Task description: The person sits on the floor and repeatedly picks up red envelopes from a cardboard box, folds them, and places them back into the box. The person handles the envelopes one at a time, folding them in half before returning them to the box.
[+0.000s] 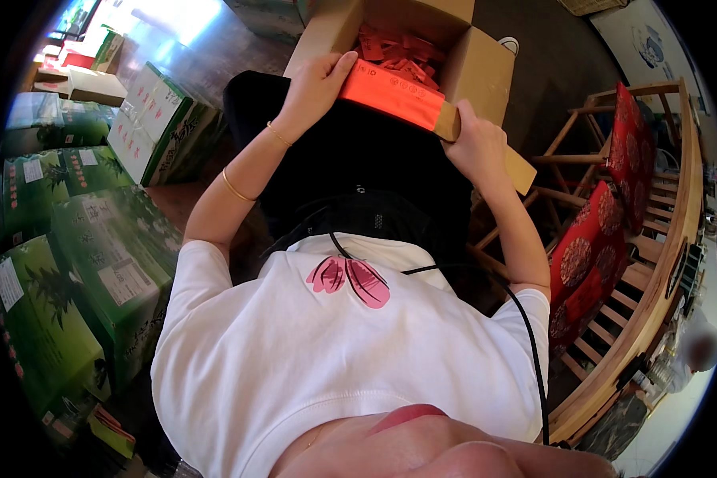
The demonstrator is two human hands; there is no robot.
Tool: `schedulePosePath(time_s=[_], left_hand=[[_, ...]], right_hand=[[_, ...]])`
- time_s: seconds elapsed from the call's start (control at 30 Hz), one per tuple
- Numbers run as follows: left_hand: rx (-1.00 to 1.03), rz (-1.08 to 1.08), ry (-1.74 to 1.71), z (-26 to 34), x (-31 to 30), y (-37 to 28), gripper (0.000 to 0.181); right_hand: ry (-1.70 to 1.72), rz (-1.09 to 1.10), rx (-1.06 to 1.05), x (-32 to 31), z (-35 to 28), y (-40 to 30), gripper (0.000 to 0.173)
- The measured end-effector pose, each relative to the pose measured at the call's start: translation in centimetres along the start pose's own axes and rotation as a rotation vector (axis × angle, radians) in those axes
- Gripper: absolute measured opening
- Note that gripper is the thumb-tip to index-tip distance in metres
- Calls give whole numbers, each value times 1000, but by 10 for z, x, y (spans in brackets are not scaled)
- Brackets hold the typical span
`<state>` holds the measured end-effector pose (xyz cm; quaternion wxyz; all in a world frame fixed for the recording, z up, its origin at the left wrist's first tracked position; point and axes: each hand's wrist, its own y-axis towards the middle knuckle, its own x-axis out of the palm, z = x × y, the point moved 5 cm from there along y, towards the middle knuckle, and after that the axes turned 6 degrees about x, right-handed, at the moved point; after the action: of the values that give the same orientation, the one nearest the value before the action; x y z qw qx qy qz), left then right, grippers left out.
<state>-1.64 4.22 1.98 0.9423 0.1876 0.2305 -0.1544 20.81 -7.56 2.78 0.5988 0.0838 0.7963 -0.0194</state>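
A bright red paper packet with printed marks (391, 94) is held between my hands, just before the opening of a cardboard box. My left hand (318, 88) grips its left end, thumb along the top. At its right end a brown, flat piece (447, 122) sticks out, and my right hand (477, 145) is closed around that. Below the right hand a tan cardboard piece (520, 169) shows; whether it belongs to the same strip, I cannot tell. Inside the open cardboard box (483, 71) lies a loose heap of red packets (401, 51).
Green printed cartons (110, 239) are stacked at the left, with a white-topped carton (146, 122) beside my knee. On the right stands a wooden slatted bench (651, 251) with red patterned cushions (591, 245). A black cable (529, 334) runs over my shirt.
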Motion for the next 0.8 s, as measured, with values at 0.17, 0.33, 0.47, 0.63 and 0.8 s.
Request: schedulePosePath(time_s=[0.17,0.33,0.47,0.63,0.8], left_hand=[[-38,67,-218,-15,5,2,42],[-86,49,-121,-10,5,-5,41],[-97,9,-127,-13,1,-8,41],[-87,42,-119,-19,-1,-7,42],[-1,12,-93,-19,-9,-8,38]], right_hand=[[53,-46,-58,11,-2,1,29],[90,-84,-79,21,6,13,28],[81,-128,-107,24,0,9,28],[102,-149,-82,25,-5,9,31],[375,-379,-179,33,-10,-5,38]])
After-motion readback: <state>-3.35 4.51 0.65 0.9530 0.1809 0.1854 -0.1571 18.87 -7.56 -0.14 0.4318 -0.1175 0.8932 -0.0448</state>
